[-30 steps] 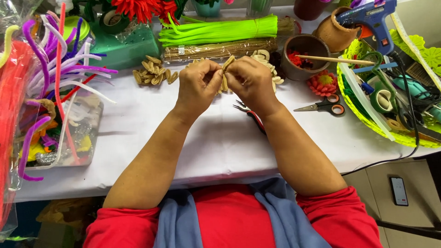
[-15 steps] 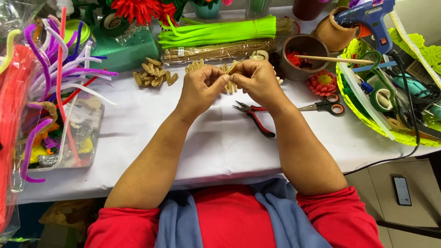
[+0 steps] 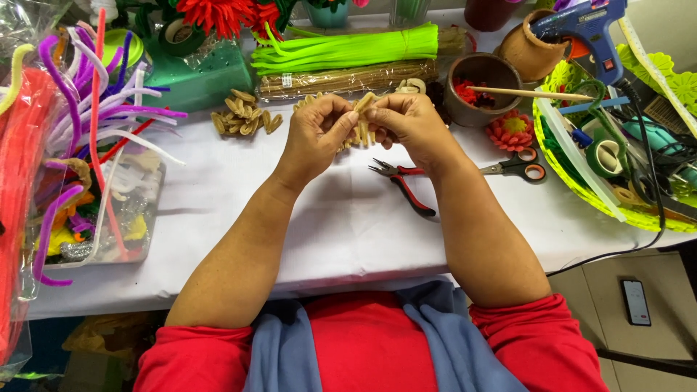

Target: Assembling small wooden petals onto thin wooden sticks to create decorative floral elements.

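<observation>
Both hands meet above the far half of the white bench (image 3: 348, 225), and much of what they work on is covered by them. The left hand (image 3: 314, 134) and the right hand (image 3: 408, 123) each have their grip pinched together on a small tan pipe-cleaner piece (image 3: 363, 116); only its top end and a few folded loops below the fingers show, so its full shape cannot be made out. It is held in the air just above the bench, between the two thumbs.

Behind the hands lie two long wrapped bundles: one of bright green pipe cleaners (image 3: 348, 51) and one of tan pipe cleaners (image 3: 348, 78), the second partly blocked by the knuckles. A loose heap of tan loops (image 3: 243, 116) sits left of the hands; the loops overlap too much to count. One pair of red-handled pliers (image 3: 406, 185) lies just beside the right wrist, and one pair of scissors (image 3: 519, 167) just right of that. One brown bowl (image 3: 485, 76) carries one wooden stick (image 3: 534, 93) across its rim. One blue glue gun (image 3: 584, 29) is cut off by the top edge. The yellow-green basket (image 3: 588, 192) runs off the right edge, its contents tangled.
</observation>
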